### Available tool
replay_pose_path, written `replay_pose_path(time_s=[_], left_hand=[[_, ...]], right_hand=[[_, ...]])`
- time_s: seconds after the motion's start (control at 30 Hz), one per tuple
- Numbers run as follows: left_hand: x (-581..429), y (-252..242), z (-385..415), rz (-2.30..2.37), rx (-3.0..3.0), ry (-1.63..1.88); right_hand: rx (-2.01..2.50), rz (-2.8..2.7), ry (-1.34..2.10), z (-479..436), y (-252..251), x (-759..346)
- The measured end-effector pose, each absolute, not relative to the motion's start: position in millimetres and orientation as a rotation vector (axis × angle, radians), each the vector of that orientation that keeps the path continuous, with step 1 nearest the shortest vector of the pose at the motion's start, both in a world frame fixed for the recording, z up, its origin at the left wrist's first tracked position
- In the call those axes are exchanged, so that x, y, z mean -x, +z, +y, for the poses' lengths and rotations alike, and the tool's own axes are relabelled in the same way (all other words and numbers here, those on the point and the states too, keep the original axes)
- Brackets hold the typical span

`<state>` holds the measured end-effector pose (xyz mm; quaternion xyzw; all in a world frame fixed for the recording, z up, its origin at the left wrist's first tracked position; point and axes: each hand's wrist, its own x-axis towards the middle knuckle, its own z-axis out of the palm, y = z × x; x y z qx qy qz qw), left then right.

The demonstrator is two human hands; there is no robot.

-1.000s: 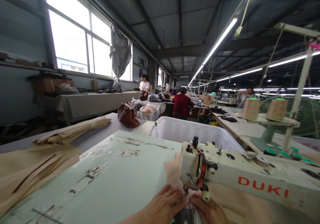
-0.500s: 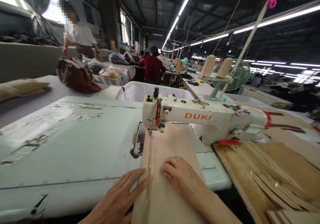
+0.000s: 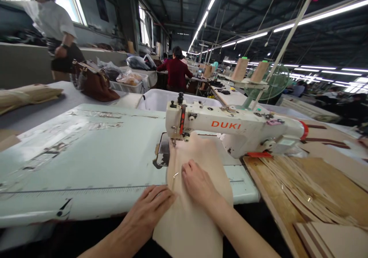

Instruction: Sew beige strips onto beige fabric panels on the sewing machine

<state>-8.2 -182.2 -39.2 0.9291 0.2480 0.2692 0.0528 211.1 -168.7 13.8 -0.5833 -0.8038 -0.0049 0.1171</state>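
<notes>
Shift: cloth (image 3: 188,219) and metal pull (image 3: 175,175) drawn closer to foot (image 3: 174,143); right hand (image 3: 198,183) farther forward along cloth; white-shirted co-worker (image 3: 59,32) farther left.
Bag (image 3: 96,86): brown, slumped, beyond table (image 3: 138,147); contents not visible.
Small bin (image 3: 126,88): white, just behind bag; heaped with plastic bags (image 3: 130,77).
Left hand (image 3: 149,205): on cloth's left edge; fingers together, slightly bent; thumb hidden, whether pinching or only pressing, cannot tell.
Large bin (image 3: 158,99): white, behind machine (image 3: 207,122); floor hidden, contents unknown.
Pull: straight ahead of left fingertips, just left of right fingertips; nearer to right hand.
Cloth: beige; far end under foot, near end past table edge; long axis from foot to near side.
Right hand: on top of cloth; fingertips down, bent; whether gripping, cannot tell.
Board (image 3: 270,189): wooden, right of table; bearing beige strips (image 3: 296,187).
</notes>
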Motion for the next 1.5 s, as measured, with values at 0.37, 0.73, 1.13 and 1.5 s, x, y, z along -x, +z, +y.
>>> replay_pose_path(time_s=[0.37,0.73,1.13,1.5], left_hand=[[-8.9,34.8,-137.8,0.702,-2.373,0.333],[6.7,35.9,-146.1,0.816,-2.197,0.389],[4.5,-24.0,-220.4,0.877,-0.961,0.569],[-12.6,-19.1,-228.8,0.726,-0.458,0.751]], right_hand=[[1.452,-2.151,0.484,-242.0,18.2,-210.9],[1.541,-2.030,0.846,-215.1,23.5,-223.2],[1.382,-2.207,0.737,-235.3,27.0,-214.5],[1.209,-2.307,0.799,-234.9,24.2,-228.5]])
